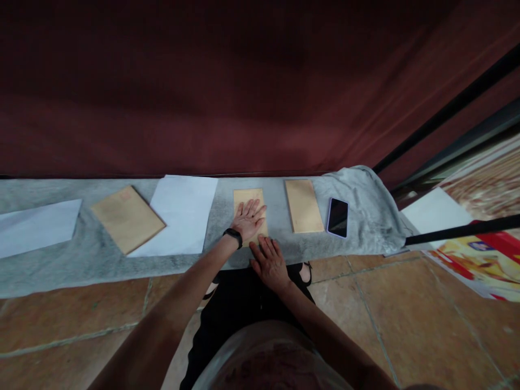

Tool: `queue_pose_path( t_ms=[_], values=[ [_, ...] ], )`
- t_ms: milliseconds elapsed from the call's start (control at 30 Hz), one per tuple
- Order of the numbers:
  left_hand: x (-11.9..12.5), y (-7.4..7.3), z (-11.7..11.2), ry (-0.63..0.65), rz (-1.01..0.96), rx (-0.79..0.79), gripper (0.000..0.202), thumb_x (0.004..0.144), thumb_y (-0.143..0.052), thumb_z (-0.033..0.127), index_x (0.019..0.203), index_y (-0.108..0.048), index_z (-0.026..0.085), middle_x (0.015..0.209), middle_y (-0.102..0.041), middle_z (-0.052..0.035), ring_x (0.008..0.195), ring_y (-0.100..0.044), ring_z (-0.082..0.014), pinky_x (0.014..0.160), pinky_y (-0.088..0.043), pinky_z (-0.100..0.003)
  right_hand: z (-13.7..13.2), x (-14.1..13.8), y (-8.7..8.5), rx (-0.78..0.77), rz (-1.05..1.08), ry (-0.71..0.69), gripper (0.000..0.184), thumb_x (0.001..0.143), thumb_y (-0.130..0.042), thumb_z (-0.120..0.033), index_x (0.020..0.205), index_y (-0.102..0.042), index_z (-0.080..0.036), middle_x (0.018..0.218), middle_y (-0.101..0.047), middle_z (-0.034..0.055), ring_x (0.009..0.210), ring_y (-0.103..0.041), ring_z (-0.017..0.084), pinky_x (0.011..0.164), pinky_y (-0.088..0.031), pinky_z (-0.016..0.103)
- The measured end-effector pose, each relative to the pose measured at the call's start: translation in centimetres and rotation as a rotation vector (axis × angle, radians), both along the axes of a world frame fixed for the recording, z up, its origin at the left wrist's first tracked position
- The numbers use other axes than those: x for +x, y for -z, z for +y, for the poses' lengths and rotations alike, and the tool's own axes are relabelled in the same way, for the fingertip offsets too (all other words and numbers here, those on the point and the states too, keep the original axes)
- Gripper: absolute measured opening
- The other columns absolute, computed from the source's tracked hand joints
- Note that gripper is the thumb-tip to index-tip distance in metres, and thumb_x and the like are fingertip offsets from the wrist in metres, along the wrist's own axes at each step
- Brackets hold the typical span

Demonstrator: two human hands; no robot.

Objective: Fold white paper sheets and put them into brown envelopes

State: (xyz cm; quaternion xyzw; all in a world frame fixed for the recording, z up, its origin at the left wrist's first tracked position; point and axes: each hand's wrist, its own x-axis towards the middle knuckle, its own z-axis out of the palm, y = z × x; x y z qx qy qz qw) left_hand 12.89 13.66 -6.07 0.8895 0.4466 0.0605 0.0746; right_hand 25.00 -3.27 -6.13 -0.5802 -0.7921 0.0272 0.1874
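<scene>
A brown paper envelope (248,194) lies upright on the grey cloth in front of me. My left hand (248,218), with a dark band on its wrist, rests flat on it, fingers spread. At the envelope's lower right corner is my right hand (271,264), its fingers stretched out and touching the edge. Both hands hold nothing and cover part of the envelope. To the right lies a stack of brown envelopes (304,207). On the left, another brown envelope stack (128,219) sits turned at an angle, overlapping white paper sheets (184,214).
A phone (338,218) in a purple case lies right of the envelopes. More white paper (38,225) is at the far left. The grey cloth (219,238) covers a long narrow surface before a dark red curtain (244,97). Black poles (459,232) and a printed box (483,254) stand at right.
</scene>
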Motion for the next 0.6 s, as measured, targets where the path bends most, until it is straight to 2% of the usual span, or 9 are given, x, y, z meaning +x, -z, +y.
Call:
queue_pose_path(
  t_ms=[367,500,600],
  values=[
    [-2.8,-0.9,-5.0,0.069,0.022,-0.061,0.054,0.103,-0.029,0.041,0.156,-0.031,0.032,0.163,-0.030,0.0016,0.153,-0.019,-0.0219,0.124,-0.015,-0.050,0.0,0.0,0.0,0.000,0.005,-0.003,0.049,0.099,-0.052,-0.041,0.144,-0.050,-0.019,0.156,-0.041,0.0141,0.144,-0.037,0.029,0.118,-0.030,0.051],
    [-3.4,-1.2,-7.3,0.072,0.006,-0.018,0.059,0.103,-0.027,0.048,0.155,-0.035,0.021,0.163,-0.030,-0.0058,0.153,-0.019,-0.0241,0.125,-0.015,-0.049,0.0,0.0,0.4,0.020,-0.001,-0.009,0.046,0.098,-0.053,-0.040,0.137,-0.056,-0.015,0.154,-0.044,0.0165,0.144,-0.036,0.030,0.118,-0.030,0.051],
    [-4.1,-1.1,-9.0,0.126,-0.009,0.024,0.066,0.103,-0.027,0.052,0.156,-0.031,0.013,0.163,-0.028,-0.0116,0.154,-0.017,-0.0238,0.126,-0.012,-0.047,-0.1,0.0,0.7,0.029,-0.012,-0.021,0.045,0.098,-0.054,-0.038,0.136,-0.056,-0.015,0.155,-0.043,0.0168,0.145,-0.036,0.030,0.118,-0.031,0.052]
  ],
)
